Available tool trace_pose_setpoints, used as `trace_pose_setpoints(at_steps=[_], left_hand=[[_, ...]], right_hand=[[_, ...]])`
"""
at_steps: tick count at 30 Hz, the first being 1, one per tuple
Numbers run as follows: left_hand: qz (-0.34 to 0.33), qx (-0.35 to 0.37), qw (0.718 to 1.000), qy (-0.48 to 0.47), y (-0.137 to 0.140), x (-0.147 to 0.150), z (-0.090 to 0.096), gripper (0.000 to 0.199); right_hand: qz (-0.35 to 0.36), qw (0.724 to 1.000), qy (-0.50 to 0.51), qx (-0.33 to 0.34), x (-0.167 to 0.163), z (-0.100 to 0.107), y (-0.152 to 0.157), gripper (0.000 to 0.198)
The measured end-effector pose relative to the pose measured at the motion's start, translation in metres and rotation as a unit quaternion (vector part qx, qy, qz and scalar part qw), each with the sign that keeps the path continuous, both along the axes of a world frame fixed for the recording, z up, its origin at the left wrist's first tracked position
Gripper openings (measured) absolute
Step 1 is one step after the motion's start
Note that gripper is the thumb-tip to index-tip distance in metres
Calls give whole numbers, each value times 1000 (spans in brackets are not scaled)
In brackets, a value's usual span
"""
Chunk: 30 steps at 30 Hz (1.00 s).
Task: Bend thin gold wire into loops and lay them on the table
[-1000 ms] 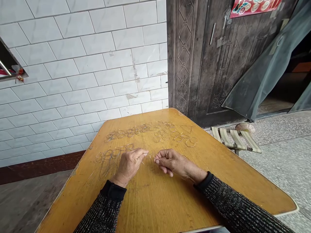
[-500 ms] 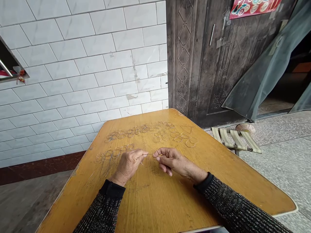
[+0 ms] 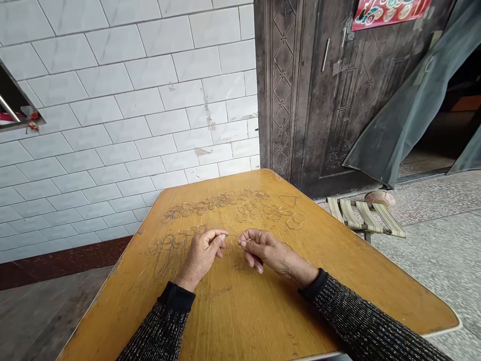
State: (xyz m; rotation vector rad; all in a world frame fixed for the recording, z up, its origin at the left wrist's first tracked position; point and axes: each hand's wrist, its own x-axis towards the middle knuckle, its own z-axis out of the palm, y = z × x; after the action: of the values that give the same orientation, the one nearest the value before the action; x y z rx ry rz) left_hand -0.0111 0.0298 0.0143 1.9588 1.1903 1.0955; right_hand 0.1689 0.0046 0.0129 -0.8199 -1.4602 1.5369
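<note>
Wire (image 3: 232,235) spanned left hand (image 3: 203,253) and right hand (image 3: 265,250) above the table (image 3: 240,316) — fingertips of each pinched on it, presumably for control; loops (image 3: 225,199) lay beyond, leaving working room.

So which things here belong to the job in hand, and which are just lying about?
Seemingly part of the job:
thin strand between the left hand and right hand
looped strands in rows
loose strands
table beneath

Apparently just around:
striped stool
pinkish round object
grey curtain
red poster
</note>
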Motion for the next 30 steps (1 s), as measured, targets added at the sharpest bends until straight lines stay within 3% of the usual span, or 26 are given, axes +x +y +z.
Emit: trace_pose_setpoints(at_steps=[9, 17, 20, 23, 25, 27, 30], left_hand=[[39, -31, 996, -70, 0, 3, -1, 21], [59, -37, 991, -110, 1, 4, -1, 21], [44, -105, 969, -221, 2, 2, -1, 33], [29, -183, 922, -339, 0, 3, 0, 36], [8, -237, 899, -368, -3, 7, -2, 33], [-24, -272, 892, -361, -7, 12, -4, 33], [-49, -258, 905, -336, -12, 18, -7, 32]], right_hand=[[33, 999, -10, -2, -5, -7, 1, 30], [20, 1000, -3, -3, -7, -8, 1, 31], [-3, 1000, 20, -4, -8, -6, 1, 34], [-26, 998, 48, 1, -7, -5, 3, 36], [-36, 997, 61, 4, -7, -5, 4, 38], [-39, 997, 60, 4, -8, -6, 5, 38], [-37, 999, 34, -1, -10, -10, 5, 41]])
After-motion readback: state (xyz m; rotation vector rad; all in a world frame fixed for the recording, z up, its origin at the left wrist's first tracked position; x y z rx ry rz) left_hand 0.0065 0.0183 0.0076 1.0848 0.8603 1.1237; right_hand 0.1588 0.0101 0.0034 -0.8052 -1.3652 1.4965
